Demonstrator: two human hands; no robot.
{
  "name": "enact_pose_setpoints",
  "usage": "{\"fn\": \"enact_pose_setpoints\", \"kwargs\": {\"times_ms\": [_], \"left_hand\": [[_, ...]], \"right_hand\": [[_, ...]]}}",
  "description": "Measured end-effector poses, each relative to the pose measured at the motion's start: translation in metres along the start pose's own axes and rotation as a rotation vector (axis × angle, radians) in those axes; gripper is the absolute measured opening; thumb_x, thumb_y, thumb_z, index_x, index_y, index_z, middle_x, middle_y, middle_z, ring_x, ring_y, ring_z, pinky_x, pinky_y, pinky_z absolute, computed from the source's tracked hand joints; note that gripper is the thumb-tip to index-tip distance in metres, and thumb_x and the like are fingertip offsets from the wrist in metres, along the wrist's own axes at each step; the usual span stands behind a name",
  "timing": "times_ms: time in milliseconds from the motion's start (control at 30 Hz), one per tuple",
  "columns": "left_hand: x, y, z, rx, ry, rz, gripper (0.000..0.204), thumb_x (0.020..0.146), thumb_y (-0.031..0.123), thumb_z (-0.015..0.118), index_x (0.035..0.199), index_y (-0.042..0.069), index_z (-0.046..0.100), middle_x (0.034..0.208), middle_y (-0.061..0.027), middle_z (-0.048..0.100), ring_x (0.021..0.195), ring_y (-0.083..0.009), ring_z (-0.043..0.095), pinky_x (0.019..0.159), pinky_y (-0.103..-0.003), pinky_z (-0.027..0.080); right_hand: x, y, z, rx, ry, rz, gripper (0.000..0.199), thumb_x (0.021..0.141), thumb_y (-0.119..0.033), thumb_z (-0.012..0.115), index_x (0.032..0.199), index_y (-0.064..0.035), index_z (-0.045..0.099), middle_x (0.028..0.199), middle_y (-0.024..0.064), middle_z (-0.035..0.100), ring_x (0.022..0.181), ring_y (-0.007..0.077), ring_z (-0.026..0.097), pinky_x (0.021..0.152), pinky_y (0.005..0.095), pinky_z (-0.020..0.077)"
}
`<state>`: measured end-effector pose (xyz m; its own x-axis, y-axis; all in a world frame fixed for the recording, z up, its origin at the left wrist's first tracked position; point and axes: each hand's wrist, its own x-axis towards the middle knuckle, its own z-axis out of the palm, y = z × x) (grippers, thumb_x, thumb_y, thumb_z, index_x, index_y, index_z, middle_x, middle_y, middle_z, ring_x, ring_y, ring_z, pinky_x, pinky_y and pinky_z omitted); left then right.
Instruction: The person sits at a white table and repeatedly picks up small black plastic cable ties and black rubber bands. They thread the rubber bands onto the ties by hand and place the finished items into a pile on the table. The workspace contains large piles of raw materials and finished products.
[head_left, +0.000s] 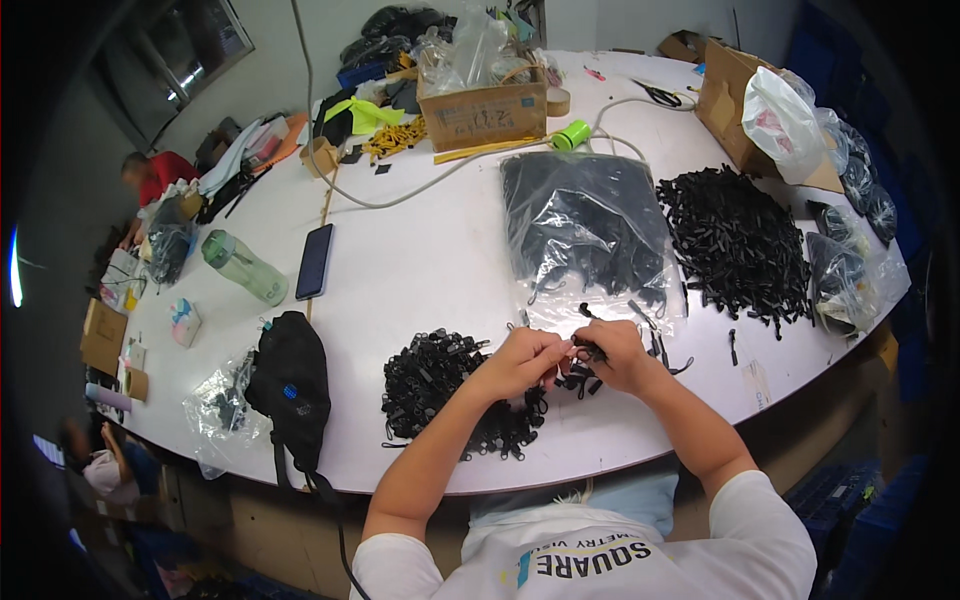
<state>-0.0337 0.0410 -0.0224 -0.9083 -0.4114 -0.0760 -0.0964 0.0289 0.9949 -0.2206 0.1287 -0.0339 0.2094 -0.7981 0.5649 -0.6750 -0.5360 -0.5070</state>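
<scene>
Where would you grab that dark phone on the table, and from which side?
I'd pinch the phone across its long edges near the middle, coming from above and the right. It looks to lie flat, and it is narrow across that way, so that is probably the easiest hold. The green bottle is close on its left and the black bag just off its near end.

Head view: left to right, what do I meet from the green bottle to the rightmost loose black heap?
Green bottle, dark phone, nearer loose black heap, left hand, right hand, rightmost loose black heap.
</scene>
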Motion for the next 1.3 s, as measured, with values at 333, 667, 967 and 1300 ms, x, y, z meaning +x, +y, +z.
{"fn": "enact_pose_setpoints", "kwargs": {"times_ms": [333, 667, 967, 1300], "left_hand": [[0.0, 0.0, 0.003, 0.013, 0.224, -0.023, 0.027, 0.092, 0.022, 0.054, 0.071, 0.005, 0.055, 0.057, 0.0037, 0.048, 0.051, -0.0038, 0.046, 0.046, -0.02, 0.036], [0.007, -0.006, 0.021, -0.017, 0.476, 0.213, 0.017, 0.091, 0.011, 0.058, 0.099, -0.002, 0.066, 0.073, -0.0014, 0.058, 0.064, -0.0063, 0.052, 0.055, -0.02, 0.04], [0.008, -0.009, 0.016, 0.154, 0.445, 0.294, 0.016, 0.089, 0.005, 0.059, 0.102, -0.001, 0.067, 0.083, -0.005, 0.062, 0.071, -0.0097, 0.059, 0.061, -0.022, 0.047], [0.007, -0.012, 0.007, 0.901, 0.37, 0.454, 0.03, 0.073, -0.011, 0.058, 0.1, -0.001, 0.064, 0.075, -0.0121, 0.063, 0.064, -0.0238, 0.063, 0.06, -0.029, 0.051]], "right_hand": [[-0.002, 0.002, 0.005, -0.096, -0.015, -0.117, 0.024, 0.069, -0.012, 0.073, 0.086, -0.0052, 0.058, 0.069, 0.0091, 0.058, 0.061, 0.0289, 0.059, 0.053, 0.0379, 0.0459], [-0.004, 0.004, 0.009, 0.157, 0.13, -0.008, 0.02, 0.072, -0.014, 0.076, 0.077, -0.0062, 0.058, 0.061, 0.0075, 0.056, 0.052, 0.0265, 0.055, 0.047, 0.0345, 0.0413], [-0.003, 0.002, 0.014, 0.189, 0.153, 0.051, 0.017, 0.071, -0.009, 0.074, 0.079, -0.005, 0.06, 0.064, 0.0084, 0.06, 0.054, 0.0244, 0.058, 0.05, 0.0323, 0.0432], [-0.006, 0.004, 0.019, -0.069, -0.072, 0.206, 0.018, 0.068, -0.008, 0.066, 0.085, -0.0047, 0.061, 0.067, 0.0116, 0.061, 0.062, 0.0316, 0.06, 0.056, 0.0404, 0.0458]]}}
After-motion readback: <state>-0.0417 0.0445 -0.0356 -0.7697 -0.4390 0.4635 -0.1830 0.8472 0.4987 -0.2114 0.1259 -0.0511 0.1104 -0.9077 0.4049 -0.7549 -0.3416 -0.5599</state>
